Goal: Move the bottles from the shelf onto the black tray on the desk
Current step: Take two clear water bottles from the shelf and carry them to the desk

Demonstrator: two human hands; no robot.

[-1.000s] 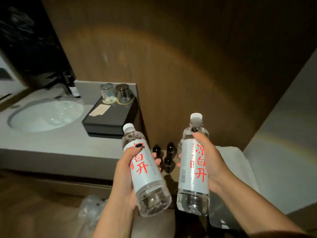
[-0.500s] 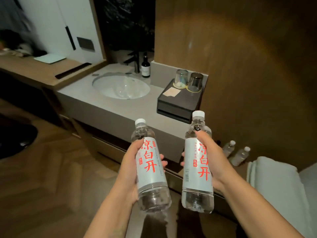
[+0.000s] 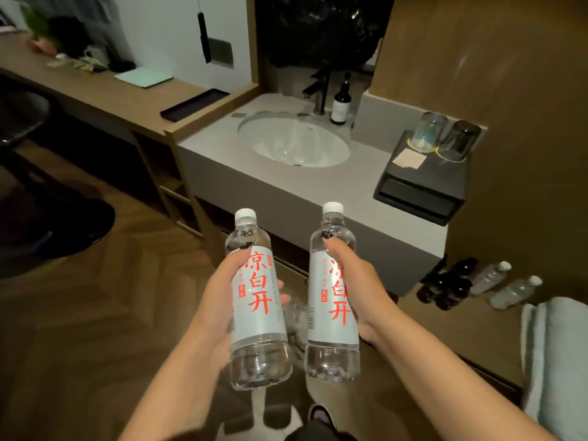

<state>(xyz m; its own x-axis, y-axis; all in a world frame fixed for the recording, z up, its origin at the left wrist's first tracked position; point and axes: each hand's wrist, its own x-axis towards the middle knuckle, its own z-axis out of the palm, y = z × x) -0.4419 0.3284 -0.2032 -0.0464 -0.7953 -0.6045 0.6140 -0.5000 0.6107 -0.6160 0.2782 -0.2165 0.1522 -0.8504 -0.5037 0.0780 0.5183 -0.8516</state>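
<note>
- Head view: left hand (image 3: 219, 300) wraps one bottle (image 3: 257, 300), lower centre
- right hand (image 3: 356, 281) grips second bottle (image 3: 332, 300)
- black tray (image 3: 194, 105) upper left on desk (image 3: 105, 93)

The label of the right-hand bottle (image 3: 332, 300) is partly covered by the right hand (image 3: 356, 281); the first column of red characters is cut by the thumb; the left hand (image 3: 219, 294) fingers are mostly hidden behind the left-hand bottle (image 3: 257, 300); the towel (image 3: 556, 361) is clipped by the right edge; the desk (image 3: 105, 97) clutter at far left is blurred; the small dark bottles (image 3: 445, 284) on the shelf (image 3: 471, 332) cannot be counted; the black tray (image 3: 194, 105) interior is too dark to read.
</note>
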